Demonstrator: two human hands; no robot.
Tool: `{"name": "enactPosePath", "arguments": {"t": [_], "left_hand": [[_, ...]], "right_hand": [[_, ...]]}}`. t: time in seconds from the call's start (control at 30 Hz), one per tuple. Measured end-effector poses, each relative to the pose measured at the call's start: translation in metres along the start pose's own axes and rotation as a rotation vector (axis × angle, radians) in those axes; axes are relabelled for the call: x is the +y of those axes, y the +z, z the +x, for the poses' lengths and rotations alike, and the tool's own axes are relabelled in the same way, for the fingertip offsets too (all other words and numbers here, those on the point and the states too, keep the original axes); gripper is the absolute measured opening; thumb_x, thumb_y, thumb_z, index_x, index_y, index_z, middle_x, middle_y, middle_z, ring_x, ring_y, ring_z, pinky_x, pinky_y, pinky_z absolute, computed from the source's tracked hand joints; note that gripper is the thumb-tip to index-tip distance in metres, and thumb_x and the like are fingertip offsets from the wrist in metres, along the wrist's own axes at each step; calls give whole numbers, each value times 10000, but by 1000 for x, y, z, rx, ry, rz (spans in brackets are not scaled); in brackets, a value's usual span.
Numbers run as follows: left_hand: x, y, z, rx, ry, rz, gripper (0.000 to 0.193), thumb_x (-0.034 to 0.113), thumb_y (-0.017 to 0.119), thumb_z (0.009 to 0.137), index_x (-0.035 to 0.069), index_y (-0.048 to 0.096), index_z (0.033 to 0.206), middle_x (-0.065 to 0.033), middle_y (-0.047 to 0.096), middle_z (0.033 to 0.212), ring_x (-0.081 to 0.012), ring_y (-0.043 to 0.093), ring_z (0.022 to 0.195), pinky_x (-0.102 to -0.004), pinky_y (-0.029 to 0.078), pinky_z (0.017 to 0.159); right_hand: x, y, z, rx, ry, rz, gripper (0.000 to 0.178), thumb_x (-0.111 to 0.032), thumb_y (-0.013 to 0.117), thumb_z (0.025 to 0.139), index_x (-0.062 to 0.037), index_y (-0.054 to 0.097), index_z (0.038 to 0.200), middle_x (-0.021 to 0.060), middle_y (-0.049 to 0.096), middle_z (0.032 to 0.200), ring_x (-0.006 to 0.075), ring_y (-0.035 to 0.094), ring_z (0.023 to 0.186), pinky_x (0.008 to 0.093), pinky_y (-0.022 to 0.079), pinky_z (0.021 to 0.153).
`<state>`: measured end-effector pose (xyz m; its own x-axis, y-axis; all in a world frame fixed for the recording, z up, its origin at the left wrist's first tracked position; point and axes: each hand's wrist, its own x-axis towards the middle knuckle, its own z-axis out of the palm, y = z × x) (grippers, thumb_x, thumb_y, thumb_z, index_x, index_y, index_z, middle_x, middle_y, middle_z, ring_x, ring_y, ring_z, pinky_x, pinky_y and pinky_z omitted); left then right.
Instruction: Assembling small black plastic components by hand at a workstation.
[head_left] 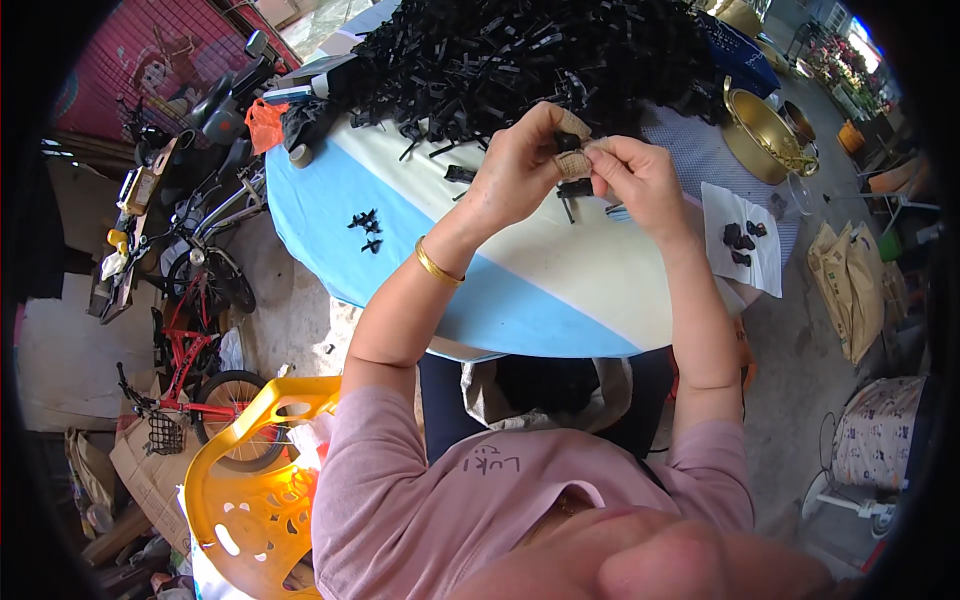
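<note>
My left hand (520, 172), with beige wraps on its fingertips and a gold bangle at the wrist, pinches a small black piece (567, 142) over the table. My right hand (640, 182) meets it from the right, thumb and forefinger closed at the left fingertips; what they grip is too small to make out. Just beyond both hands rises a large pile of black strap-like pieces (500, 70). Loose black pieces (460, 175) lie near my left hand, and another (576, 188) lies under the fingers.
The round table (540, 310) has a blue and cream cover. Small black bits (367, 228) lie at its left, others (738, 238) on white paper (715, 205) at right. A gold pot (757, 140) stands at the far right. A yellow chair (245, 520) and a red bicycle (190, 350) are left.
</note>
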<state>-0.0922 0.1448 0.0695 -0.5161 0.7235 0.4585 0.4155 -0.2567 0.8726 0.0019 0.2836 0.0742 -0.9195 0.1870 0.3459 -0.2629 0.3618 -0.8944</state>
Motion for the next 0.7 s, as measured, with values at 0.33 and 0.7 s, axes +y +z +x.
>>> {"name": "enactPosePath", "arguments": {"t": [0.33,0.7], "left_hand": [[8,-2,2,-59,-32,281,247,-6,650,752,-11,489,940,-68,595,857,-93,582,792,-242,504,720],[6,-16,-5,-526,31,343,301,140,712,702,29,591,954,-58,639,813,-151,594,726,-272,488,690]], "right_hand": [[6,-15,5,-107,104,63,146,-147,547,862,-16,607,838,-34,520,615,14,409,516,162,305,455],[38,-15,12,-245,-48,-882,250,-57,681,648,-43,633,893,104,615,694,211,590,617,312,449,579]]}}
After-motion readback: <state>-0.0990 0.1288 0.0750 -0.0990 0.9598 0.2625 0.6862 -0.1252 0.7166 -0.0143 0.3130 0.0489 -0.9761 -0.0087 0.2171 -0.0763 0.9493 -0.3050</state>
